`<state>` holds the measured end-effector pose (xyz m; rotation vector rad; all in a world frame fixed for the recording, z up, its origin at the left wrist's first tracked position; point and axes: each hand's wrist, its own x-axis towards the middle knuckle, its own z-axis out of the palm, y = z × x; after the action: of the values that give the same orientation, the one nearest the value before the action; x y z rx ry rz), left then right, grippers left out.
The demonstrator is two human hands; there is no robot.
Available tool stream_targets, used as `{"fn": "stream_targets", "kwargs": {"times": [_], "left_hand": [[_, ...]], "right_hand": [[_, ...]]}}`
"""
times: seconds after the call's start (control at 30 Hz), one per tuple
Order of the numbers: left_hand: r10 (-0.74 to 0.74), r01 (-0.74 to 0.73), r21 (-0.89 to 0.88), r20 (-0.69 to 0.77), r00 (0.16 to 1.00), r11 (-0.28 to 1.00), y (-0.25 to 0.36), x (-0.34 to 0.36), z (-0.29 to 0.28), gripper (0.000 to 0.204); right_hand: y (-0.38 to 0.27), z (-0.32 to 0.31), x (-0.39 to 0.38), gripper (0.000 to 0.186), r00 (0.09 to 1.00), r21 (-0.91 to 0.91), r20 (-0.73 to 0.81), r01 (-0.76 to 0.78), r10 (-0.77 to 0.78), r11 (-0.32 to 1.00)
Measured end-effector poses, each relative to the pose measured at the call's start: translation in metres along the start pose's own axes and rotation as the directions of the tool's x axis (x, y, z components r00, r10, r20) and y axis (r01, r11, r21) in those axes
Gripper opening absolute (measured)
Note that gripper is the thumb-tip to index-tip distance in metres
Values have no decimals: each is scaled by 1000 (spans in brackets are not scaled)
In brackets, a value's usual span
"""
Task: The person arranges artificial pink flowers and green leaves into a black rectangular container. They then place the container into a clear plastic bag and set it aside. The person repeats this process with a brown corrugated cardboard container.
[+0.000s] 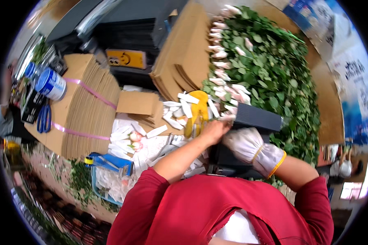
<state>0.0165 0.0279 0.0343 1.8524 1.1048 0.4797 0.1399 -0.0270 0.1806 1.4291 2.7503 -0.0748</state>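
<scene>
My bare left hand (216, 131) is closed at the left end of a dark grey ribbed box-like block (257, 117). Its fingertips are partly hidden, so what they pinch is unclear. Close beside it, my right hand (245, 143), in a whitish glove with a yellow-edged cuff, has its fingers curled in just below that block. Whatever it grips is hidden too. Beyond both hands lies a big pile of leafy green stems (270, 77), with pale pink-white sleeved buds (221, 65) lined along its left side. A yellow glove (199, 110) rests left of my hands.
Small white sleeves (155, 131) lie scattered on the left around two pinkish flower buds (135, 141). A blue tape dispenser (110, 162) sits over a bin of white netting (112, 185). Strapped cardboard sheets (90, 108), blue-handled scissors (44, 118) and a bottle (51, 83) are farther left.
</scene>
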Motion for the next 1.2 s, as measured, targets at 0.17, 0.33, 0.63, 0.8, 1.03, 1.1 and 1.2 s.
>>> {"fn": "stream_targets", "kwargs": {"times": [0.17,0.33,0.63,0.8,1.03,1.1,1.2], "left_hand": [[56,-59,30,86,995,998,21,-10,5,40],[36,-38,45,47,998,998,21,-17,-3,40],[-30,28,105,26,999,994,15,9,-11,41],[65,-68,115,23,998,991,18,14,-8,45],[12,-13,162,10,1000,987,14,4,-19,45],[-16,-1,324,50,999,946,26,-5,-26,45],[90,-127,345,122,988,930,84,-37,-40,32]], "right_hand": [[-104,46,199,32,963,120,-160,235,-215,965],[-131,54,211,22,791,617,-595,338,141,711],[43,-73,-74,33,844,737,522,-519,124,432],[76,17,-105,43,698,771,629,-614,341,-166],[53,31,-75,44,579,618,618,-776,532,126],[54,35,-77,46,591,595,574,-777,567,206],[60,28,-84,46,553,543,584,-810,594,220]]}}
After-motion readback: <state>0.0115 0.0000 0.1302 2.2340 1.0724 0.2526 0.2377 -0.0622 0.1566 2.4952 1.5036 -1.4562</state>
